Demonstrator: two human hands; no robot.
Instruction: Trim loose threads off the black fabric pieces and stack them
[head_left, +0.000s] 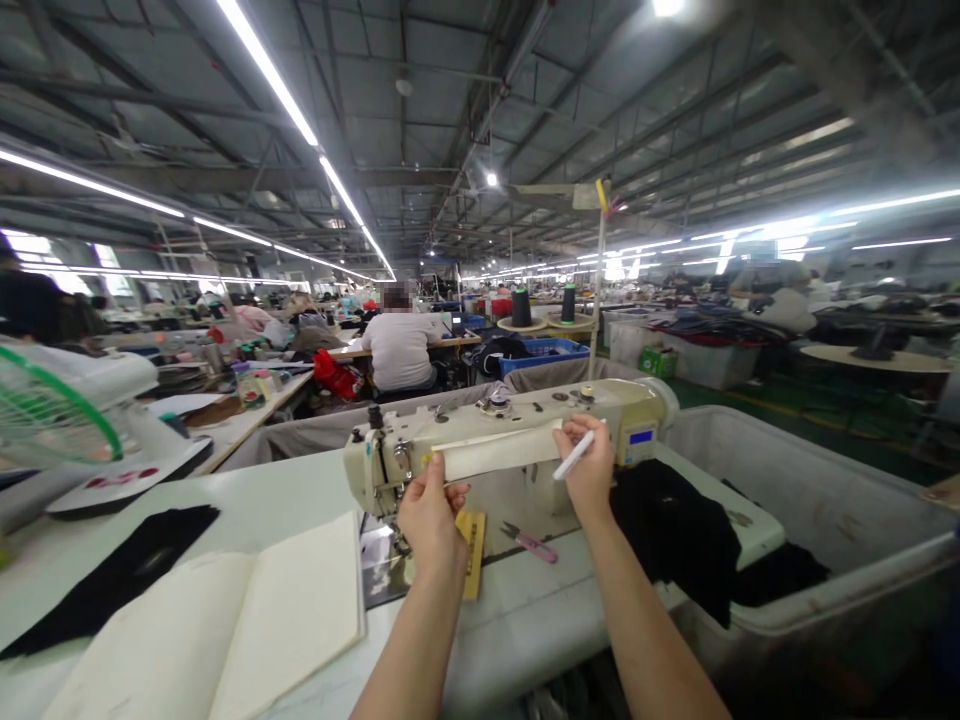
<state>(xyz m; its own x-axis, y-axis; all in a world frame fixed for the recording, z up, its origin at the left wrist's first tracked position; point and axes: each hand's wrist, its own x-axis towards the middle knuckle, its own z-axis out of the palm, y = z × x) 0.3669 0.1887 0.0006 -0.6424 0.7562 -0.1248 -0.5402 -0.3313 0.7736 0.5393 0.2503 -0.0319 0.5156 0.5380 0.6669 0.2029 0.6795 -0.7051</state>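
A pale strip (499, 454), of paper or cloth, stretches between my two hands in front of the sewing machine (465, 415). My left hand (433, 515) pinches its left end between thumb and fingers. At the right end, my right hand (587, 465) grips the strip and also has a white pen (575, 455) between its fingers. Below the strip, pink-handled thread snips (531, 541) lie on the machine bed. A yellow card (472, 552) is partly behind my left wrist. An open notebook (292, 610) with blank-looking pages lies to the left.
Black fabric (675, 530) lies right of the machine, beside a large grey bin (840, 500). More black cloth (120, 570) and a fan with a green guard (67, 410) are at left. Ahead, a person in a light top (399, 350) sits at another table.
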